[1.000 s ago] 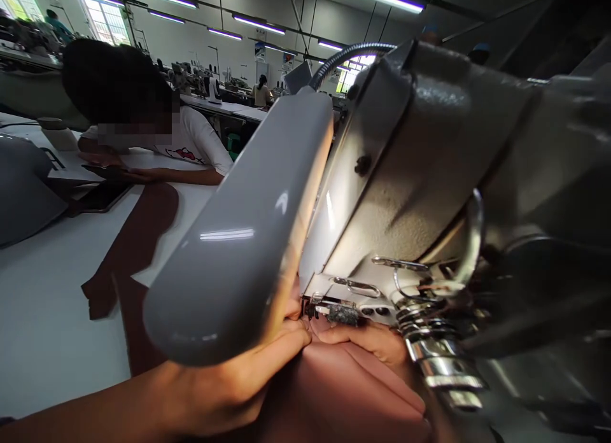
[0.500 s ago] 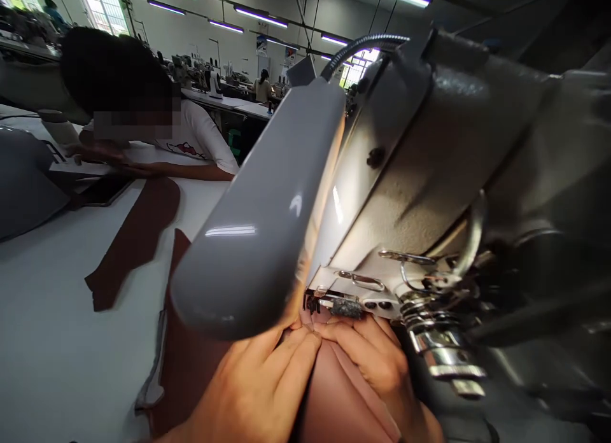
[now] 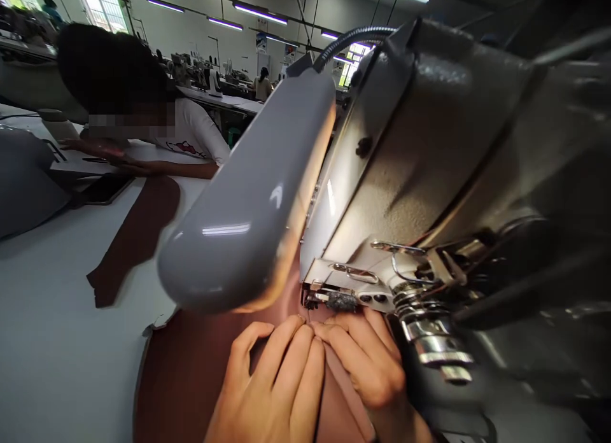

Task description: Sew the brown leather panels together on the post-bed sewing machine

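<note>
Reddish-brown leather point(image 3: 176, 379) lies under the sewing machine point(image 3: 405, 175), its fold running down between my hands. My left hand point(image 3: 277, 379) presses on the leather, fingers bent and side by side, fingertips at the seam just below the presser area. Close beside it, my right hand point(image 3: 367, 354) pinches the leather's edge, fingertips nearly touching those of the left. A grey lamp point(image 3: 248, 207) glows above and left of the needle area. The needle itself is too hidden to make out.
A cut brown piece point(image 3: 138, 239) lies on the white table point(image 3: 57, 322). Beyond it are a phone point(image 3: 107, 189) and a person point(image 3: 191, 128) leaning on the table. A metal tension knob point(image 3: 443, 351) juts out right of my hands.
My left hand has shifted its grip, its fingers now more visible and spread over the leather. The brown leather has moved and turned on the left. Lamp and machine appear slightly further left.
</note>
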`<state>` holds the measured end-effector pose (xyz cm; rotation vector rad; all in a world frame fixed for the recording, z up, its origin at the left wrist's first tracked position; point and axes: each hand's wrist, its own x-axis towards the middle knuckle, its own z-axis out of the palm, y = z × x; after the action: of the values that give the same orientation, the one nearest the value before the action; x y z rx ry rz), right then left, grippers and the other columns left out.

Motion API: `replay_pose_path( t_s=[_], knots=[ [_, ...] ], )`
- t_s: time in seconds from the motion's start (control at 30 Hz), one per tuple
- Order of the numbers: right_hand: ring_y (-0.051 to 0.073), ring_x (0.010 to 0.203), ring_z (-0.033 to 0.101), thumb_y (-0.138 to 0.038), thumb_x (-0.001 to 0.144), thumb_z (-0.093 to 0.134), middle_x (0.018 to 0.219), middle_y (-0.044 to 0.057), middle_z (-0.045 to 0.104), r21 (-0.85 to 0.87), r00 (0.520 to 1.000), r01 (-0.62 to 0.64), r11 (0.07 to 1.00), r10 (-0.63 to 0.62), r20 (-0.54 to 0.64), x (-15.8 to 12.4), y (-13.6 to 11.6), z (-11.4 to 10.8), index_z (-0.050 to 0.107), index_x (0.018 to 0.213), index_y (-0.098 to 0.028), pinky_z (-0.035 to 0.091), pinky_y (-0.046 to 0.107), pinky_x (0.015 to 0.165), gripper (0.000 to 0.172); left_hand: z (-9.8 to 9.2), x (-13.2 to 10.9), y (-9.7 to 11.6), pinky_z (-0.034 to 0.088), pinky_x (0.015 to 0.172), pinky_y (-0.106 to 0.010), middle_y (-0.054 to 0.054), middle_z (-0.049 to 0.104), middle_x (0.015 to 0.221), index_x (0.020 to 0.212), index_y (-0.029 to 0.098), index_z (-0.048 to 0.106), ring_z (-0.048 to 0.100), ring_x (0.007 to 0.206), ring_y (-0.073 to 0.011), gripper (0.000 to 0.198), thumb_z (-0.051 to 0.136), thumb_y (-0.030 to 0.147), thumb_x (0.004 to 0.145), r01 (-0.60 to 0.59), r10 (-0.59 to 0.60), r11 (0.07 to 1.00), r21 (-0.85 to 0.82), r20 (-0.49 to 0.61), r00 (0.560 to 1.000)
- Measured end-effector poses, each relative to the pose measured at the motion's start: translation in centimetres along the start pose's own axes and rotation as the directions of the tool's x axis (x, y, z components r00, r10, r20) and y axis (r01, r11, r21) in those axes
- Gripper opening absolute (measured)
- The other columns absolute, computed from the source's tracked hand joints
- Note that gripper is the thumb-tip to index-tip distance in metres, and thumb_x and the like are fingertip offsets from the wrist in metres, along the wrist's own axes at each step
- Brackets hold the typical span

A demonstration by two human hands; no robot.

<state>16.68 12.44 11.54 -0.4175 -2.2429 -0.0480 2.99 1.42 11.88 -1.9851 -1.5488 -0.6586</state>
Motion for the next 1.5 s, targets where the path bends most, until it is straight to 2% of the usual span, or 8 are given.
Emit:
replay_pose_path(
  t_s=[0.17, 0.33, 0.5, 0.73, 0.9, 1.03, 1.3, 1.5],
  knots=[
    [0.018, 0.069, 0.06, -0.006, 0.08, 0.056, 0.07, 0.001, 0.064, -0.004, 1.0, -0.014, 1.0, 0.014, -0.006, 0.3, -0.4, 0.0, 0.067, 0.091, -0.025, 0.051, 0.031, 0.063, 0.025, -0.2, -0.2, -0.9, 0.034, 0.088, -0.042, -0.011, 0.068, 0.107, 0.108, 0.011, 0.064, 0.053, 0.105, -0.0291, 0.034, 0.034, 0.015, 0.092, -0.038, 0.039, 0.999, -0.027, 0.046, 0.998],
    [0.017, 0.064, 0.055, -0.004, 0.084, 0.049, 0.066, 0.002, 0.06, 0.009, 1.0, -0.019, 1.0, 0.019, -0.022, 0.1, -0.4, 0.2, 0.066, 0.092, -0.024, 0.048, 0.032, 0.062, 0.028, 0.4, -0.4, -1.0, 0.036, 0.091, -0.042, -0.015, 0.064, 0.105, 0.104, 0.008, 0.063, 0.051, 0.106, -0.0307, 0.035, 0.031, 0.014, 0.094, 0.077, -0.09, 0.99, -0.12, -0.107, 0.99],
    [0.015, 0.063, 0.053, -0.002, 0.082, 0.051, 0.064, 0.001, 0.059, 0.021, 0.999, -0.012, 1.0, 0.013, -0.052, 0.2, -0.4, 0.4, 0.065, 0.088, -0.022, 0.047, 0.03, 0.062, 0.026, -0.4, 0.3, -1.8, 0.039, 0.089, -0.039, -0.012, 0.064, 0.106, 0.105, 0.009, 0.063, 0.052, 0.106, -0.0277, 0.035, 0.03, 0.008, 0.094, 0.017, -0.012, 0.996, -0.087, 0.056, 0.998],
    [0.016, 0.065, 0.053, -0.002, 0.081, 0.053, 0.065, 0.001, 0.059, 0.023, 0.999, -0.008, 1.0, 0.009, -0.043, 0.3, -0.4, 0.6, 0.064, 0.088, -0.022, 0.048, 0.031, 0.065, 0.024, 1.1, -0.3, -1.7, 0.033, 0.087, -0.044, -0.014, 0.061, 0.107, 0.108, 0.007, 0.058, 0.048, 0.11, -0.032, 0.035, 0.025, 0.012, 0.098, 0.074, -0.088, 0.978, -0.194, -0.065, 0.994],
    [0.016, 0.067, 0.054, -0.001, 0.082, 0.05, 0.069, 0.002, 0.06, 0.027, 1.0, -0.008, 1.0, 0.008, -0.007, 0.4, -0.5, 0.2, 0.063, 0.092, -0.022, 0.048, 0.031, 0.065, 0.026, 1.0, 0.2, -2.2, 0.034, 0.093, -0.037, -0.012, 0.059, 0.109, 0.111, 0.008, 0.054, 0.046, 0.111, -0.0252, 0.032, 0.025, 0.011, 0.1, 0.048, -0.051, 0.959, -0.28, -0.001, 0.999],
    [0.016, 0.066, 0.053, -0.003, 0.083, 0.052, 0.066, 0.002, 0.058, 0.025, 1.0, -0.012, 1.0, 0.011, 0.02, 0.5, -0.6, -0.1, 0.062, 0.085, -0.021, 0.047, 0.031, 0.064, 0.021, 0.9, 0.8, -3.0, 0.04, 0.084, -0.03, -0.01, 0.059, 0.099, 0.101, 0.012, 0.055, 0.047, 0.105, -0.0216, 0.03, 0.025, 0.01, 0.1, 0.048, -0.044, 0.932, -0.361, 0.019, 0.999],
    [0.015, 0.066, 0.057, -0.006, 0.084, 0.054, 0.068, 0.002, 0.062, -0.01, 0.999, -0.022, 1.0, 0.023, 0.045, 1.1, -0.8, 0.0, 0.064, 0.082, -0.02, 0.048, 0.029, 0.07, 0.017, -0.1, 1.8, -5.6, 0.041, 0.089, -0.031, -0.006, 0.06, 0.105, 0.107, 0.019, 0.056, 0.051, 0.1, -0.0185, 0.024, 0.033, 0.015, 0.099, 0.105, 0.042, 0.827, -0.553, 0.247, 0.968],
    [0.018, 0.072, 0.062, -0.012, 0.083, 0.058, 0.071, 0.005, 0.065, -0.103, 0.998, -0.037, 0.994, 0.042, 0.043, 0.8, -0.7, 0.1, 0.07, 0.089, -0.021, 0.049, 0.032, 0.077, 0.016, 1.0, 2.0, -6.7, 0.037, 0.098, -0.031, -0.002, 0.064, 0.1, 0.098, 0.02, 0.061, 0.051, 0.101, -0.0165, 0.035, 0.036, -0.002, 0.089, 0.068, 0.022, 0.75, -0.658, 0.127, 0.992]
  ],
)
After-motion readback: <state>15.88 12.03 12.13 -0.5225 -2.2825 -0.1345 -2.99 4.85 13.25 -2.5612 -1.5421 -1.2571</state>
